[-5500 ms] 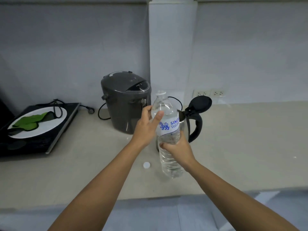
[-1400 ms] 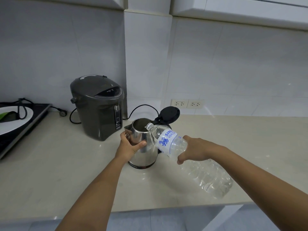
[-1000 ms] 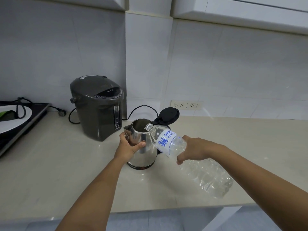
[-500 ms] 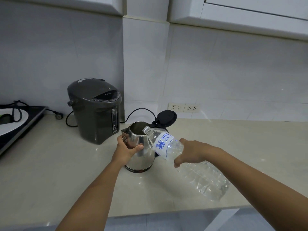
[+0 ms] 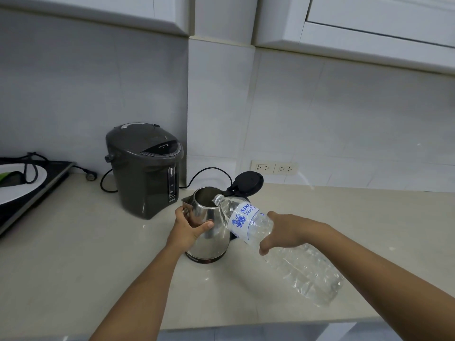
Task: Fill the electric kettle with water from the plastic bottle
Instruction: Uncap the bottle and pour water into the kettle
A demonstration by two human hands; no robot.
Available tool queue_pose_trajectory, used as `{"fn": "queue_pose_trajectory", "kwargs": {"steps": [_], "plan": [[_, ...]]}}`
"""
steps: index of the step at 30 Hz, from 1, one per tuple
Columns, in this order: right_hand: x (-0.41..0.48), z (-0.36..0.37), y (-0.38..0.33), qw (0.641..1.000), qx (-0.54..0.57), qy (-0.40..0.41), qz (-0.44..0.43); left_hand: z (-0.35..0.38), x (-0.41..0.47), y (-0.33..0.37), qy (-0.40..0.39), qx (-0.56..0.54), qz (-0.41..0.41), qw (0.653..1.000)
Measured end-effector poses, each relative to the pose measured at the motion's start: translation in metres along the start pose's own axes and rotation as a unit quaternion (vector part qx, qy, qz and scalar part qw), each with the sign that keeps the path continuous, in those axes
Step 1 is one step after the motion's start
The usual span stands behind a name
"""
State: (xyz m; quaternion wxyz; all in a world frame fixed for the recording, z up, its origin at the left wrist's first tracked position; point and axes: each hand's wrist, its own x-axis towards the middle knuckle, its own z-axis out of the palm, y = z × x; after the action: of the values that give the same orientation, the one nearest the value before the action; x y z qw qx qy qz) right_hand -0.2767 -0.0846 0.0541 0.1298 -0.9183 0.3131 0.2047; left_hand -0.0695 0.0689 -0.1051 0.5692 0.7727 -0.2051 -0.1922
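Observation:
A steel electric kettle (image 5: 209, 238) stands on the beige counter (image 5: 73, 254), its black lid (image 5: 248, 182) flipped open toward the back. My left hand (image 5: 188, 230) wraps the kettle's left side just below the spout. My right hand (image 5: 283, 230) grips a clear plastic water bottle (image 5: 295, 259) around its white and blue label. The bottle is uncapped and tilted, base low to the right, mouth resting over the kettle's open rim. Water fills the lower part of the bottle. No stream is visible.
A dark grey thermo pot (image 5: 145, 168) stands behind and left of the kettle, its cord trailing on the counter. At far left a black cooktop (image 5: 37, 193) carries a white plate (image 5: 14, 185). Two wall sockets (image 5: 274, 167) sit behind the kettle. The counter's front edge runs below my forearms.
Since 5.5 s ago the upright bottle has been tipped onto the kettle's rim and my left hand moved from bottle to kettle. Over the last second the pose holds; only the view shifted slightly.

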Motion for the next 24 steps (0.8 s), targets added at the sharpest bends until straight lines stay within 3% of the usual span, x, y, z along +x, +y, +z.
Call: {"fn": "queue_pose_trajectory", "kwargs": {"steps": [16,24], "plan": [[0.001,0.007,0.003,1.000,0.018,-0.002,0.003,0.001,-0.004,0.002,-0.006,-0.005,-0.008,1.000],[0.003,0.051,0.012,0.990,0.135,0.041,-0.003,-0.002,-0.015,0.006,-0.007,0.034,-0.024,0.999]]}}
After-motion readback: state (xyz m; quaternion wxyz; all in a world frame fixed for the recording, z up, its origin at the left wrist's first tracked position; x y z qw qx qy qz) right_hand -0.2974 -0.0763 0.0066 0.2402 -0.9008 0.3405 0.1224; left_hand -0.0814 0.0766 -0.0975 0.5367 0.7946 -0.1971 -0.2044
